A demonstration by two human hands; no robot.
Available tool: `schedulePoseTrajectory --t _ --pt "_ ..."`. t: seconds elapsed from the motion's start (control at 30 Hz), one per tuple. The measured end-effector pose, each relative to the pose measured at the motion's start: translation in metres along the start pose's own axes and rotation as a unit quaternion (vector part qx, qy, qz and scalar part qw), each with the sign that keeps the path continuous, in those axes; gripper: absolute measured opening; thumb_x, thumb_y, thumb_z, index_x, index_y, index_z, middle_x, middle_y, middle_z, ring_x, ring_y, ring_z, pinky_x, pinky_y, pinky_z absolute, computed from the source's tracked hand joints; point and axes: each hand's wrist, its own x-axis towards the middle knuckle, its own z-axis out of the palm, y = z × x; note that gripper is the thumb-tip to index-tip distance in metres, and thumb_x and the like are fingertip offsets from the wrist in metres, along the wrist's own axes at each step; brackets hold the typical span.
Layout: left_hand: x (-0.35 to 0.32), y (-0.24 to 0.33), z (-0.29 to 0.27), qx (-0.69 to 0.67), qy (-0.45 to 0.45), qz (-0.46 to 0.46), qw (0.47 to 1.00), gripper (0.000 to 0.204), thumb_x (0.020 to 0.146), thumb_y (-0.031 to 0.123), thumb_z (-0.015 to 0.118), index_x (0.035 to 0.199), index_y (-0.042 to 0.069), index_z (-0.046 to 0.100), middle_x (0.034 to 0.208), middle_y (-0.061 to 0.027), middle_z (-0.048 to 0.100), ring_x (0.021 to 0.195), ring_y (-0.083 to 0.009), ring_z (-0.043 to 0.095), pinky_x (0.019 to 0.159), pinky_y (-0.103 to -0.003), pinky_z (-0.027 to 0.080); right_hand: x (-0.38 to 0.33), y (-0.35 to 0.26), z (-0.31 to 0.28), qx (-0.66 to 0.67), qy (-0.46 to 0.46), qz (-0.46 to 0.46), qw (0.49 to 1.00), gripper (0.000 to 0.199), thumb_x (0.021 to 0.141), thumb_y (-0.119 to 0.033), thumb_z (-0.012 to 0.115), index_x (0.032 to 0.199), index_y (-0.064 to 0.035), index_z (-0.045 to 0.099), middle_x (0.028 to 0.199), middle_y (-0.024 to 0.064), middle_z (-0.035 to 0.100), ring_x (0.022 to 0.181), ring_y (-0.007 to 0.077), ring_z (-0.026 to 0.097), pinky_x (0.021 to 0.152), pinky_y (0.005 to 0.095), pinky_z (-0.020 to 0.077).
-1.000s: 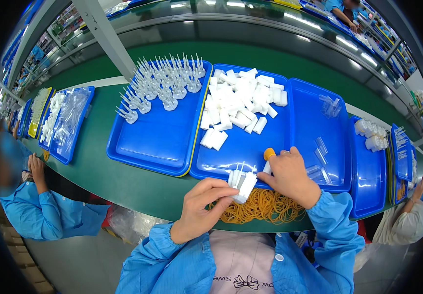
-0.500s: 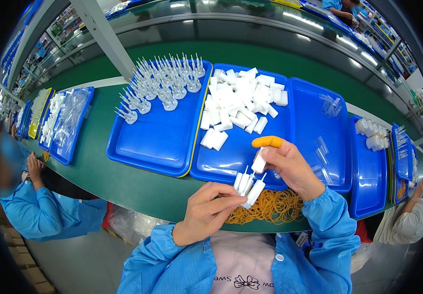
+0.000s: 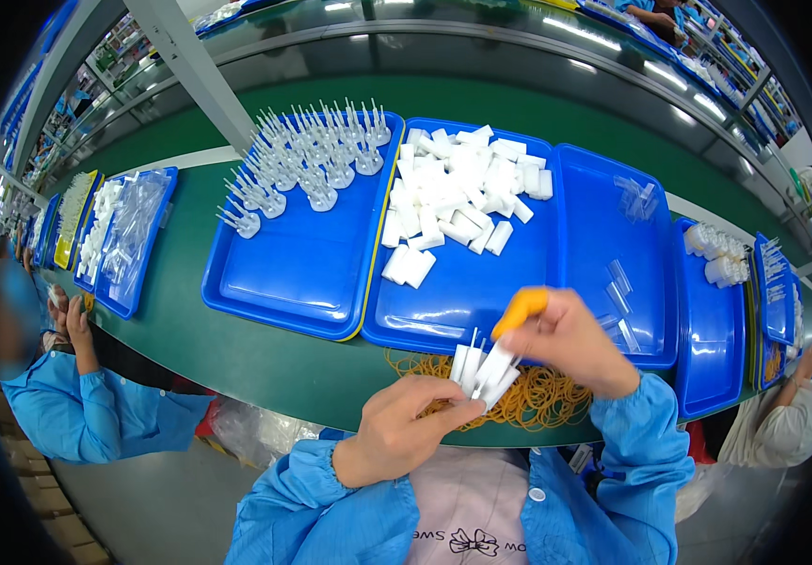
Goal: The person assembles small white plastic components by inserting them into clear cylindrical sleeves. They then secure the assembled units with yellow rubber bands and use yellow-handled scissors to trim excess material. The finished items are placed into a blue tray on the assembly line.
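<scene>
**Bundle of white plastic pieces held over the belt edge**

Left hand [image 3: 406,428] closed around the lower end of a small bundle of white oblong plastic pieces [image 3: 483,369], fingers curled tight, thumb pressed along the side. Right hand [image 3: 570,341] pinched on the upper end of the same bundle, with an orange rubber finger cot [image 3: 520,311] on the raised index finger. Bundle tilted, fanned a little at the top, one thin white stem sticking up from it. Held just above a loose heap of yellow rubber bands [image 3: 528,395] lying on the near edge of the green conveyor belt [image 3: 236,339]. Whether a band already sits around the bundle: cannot tell.

Just beyond the hands, a middle blue plastic tray [image 3: 443,311] carrying a pile of loose white rectangular blocks [image 3: 462,193] toward its far end. To its left and touching it, a second blue tray [image 3: 302,273] with rows of upright white pointed nozzle parts [image 3: 307,160] at the far side. To the right, a third blue tray [image 3: 651,254] with a few clear plastic sleeves [image 3: 619,301] scattered on it.

Blue-sleeved co-worker's hands [image 3: 67,315] at far left, beside another tray; a second co-worker [image 3: 792,414] at far right.
</scene>
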Motion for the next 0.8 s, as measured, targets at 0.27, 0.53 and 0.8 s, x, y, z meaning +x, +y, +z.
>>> schedulePoseTrajectory --t 0.27,0.53,0.8 --pt "-0.010 0.010 0.006 -0.018 0.104 -0.016 0.994 0.026 0.059 -0.005 0.071 0.081 0.008 0.069 0.084 -0.0055 0.059 0.066 -0.0185 0.059 0.057 -0.028 0.049 -0.021 -0.008 0.027 -0.119 0.010 -0.073 0.990 0.010 0.082 -0.006 0.067 0.087 0.0017 0.061 0.084 0.0074 0.063 0.074 0.0115 0.063 0.061 0.0232 0.0510" --pt "0.006 0.005 0.008 -0.155 0.057 -0.117 0.979 0.036 0.060 0.002 0.079 0.090 0.006 0.061 0.097 -0.0109 0.052 0.083 -0.0191 0.054 0.067 -0.027 0.045 -0.027 0.002 0.030 -0.043 0.096 -0.120 0.987 0.009 0.084 -0.005 0.065 0.088 0.0016 0.062 0.084 0.0071 0.061 0.077 0.0139 0.064 0.064 0.0246 0.0508" --pt "0.002 -0.011 0.020 -0.342 0.075 -0.210 0.913 0.043 0.068 -0.002 0.072 0.103 0.001 0.049 0.109 -0.0098 0.041 0.098 -0.0157 0.052 0.085 -0.029 0.046 -0.030 -0.013 -0.042 -0.218 0.220 -0.154 0.938 0.018 0.084 -0.011 0.063 0.100 -0.0029 0.066 0.092 0.0061 0.064 0.086 0.0131 0.060 0.077 0.0268 0.0482"
